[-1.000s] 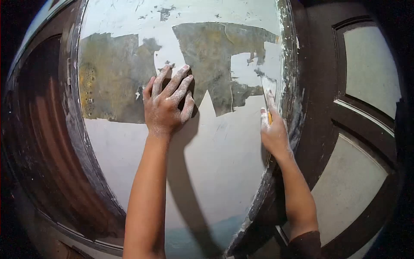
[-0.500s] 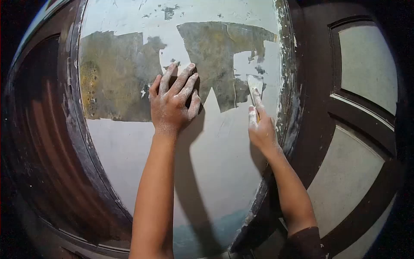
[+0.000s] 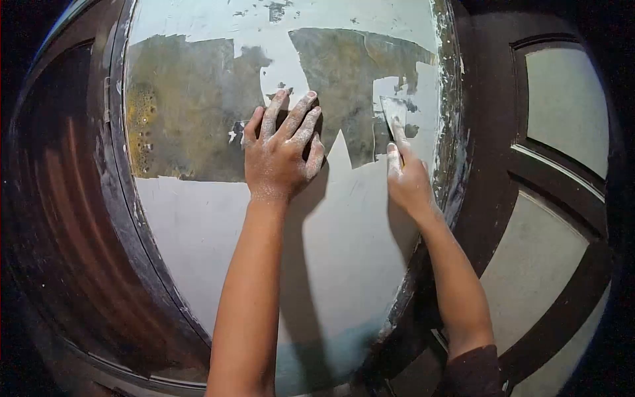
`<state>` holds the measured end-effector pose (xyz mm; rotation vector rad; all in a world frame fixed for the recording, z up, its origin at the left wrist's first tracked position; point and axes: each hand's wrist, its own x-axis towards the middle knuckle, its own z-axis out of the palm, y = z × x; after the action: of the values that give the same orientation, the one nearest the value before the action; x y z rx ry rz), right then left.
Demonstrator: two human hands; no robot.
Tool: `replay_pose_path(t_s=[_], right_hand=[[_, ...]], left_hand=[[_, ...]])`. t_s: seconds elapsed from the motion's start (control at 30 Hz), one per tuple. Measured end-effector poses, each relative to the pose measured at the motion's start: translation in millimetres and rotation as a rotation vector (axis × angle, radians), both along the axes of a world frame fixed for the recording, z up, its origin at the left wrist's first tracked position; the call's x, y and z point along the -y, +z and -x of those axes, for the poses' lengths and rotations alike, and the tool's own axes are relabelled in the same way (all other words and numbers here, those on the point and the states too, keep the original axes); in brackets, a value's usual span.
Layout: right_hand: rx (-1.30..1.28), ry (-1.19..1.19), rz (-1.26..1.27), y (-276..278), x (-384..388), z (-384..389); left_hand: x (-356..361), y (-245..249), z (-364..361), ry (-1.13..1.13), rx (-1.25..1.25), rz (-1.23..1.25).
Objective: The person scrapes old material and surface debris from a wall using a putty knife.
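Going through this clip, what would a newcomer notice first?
The dark, mottled patches stand out first, ragged against the upper half of the white wall. The dusty left hand spreads in front of them; to its right, the right hand holds a scraper.

Dark pale-panelled door (image 3: 555, 188) right, perhaps brown woodwork (image 3: 69, 198) left

Cool light is brightest along the wall's (image 3: 357, 245) top edge, dimming toward the bottom; a long shadow (image 3: 301, 278) drops below the left hand (image 3: 281, 159). The left door (image 3: 66, 198) sits in gloom, faintly glossy, and here's the wall bulging, side edges bowed, the view's corners black.
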<state>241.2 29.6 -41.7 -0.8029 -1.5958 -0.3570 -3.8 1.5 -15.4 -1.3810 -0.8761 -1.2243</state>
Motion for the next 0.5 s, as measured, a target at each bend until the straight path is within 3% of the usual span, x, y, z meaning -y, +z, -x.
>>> replay_pose_path(t_s=[0.13,0.17,0.2,0.27,0.33,0.4,0.43,0.5], right_hand=[[-0.037,-0.011,0.243,-1,5,4],[-0.022,-0.028,-0.024,-15,-1,8],[-0.016,-0.023,-0.019,-16,4,10],[0.016,-0.052,0.27,-7,24,11],[-0.013,-0.054,0.316,12,18,9],[0.029,-0.05,0.222,22,6,3],[0.009,-0.046,0.067,17,-3,6],[-0.007,0.043,0.005,-8,5,13]], left_hand=[[-1,-1,-1,0.007,0.008,-0.002],[0,-2,-1,-0.007,0.013,0.005],[1,-3,-1,-0.006,0.011,-0.002],[1,-3,-2,-0.001,0.022,0.002],[2,-2,-3,0.013,0.017,0.007],[0,-3,-2,0.014,0.017,0.0],[-1,-4,-2,0.015,0.022,0.001],[0,-4,-2,0.018,0.022,0.009]])
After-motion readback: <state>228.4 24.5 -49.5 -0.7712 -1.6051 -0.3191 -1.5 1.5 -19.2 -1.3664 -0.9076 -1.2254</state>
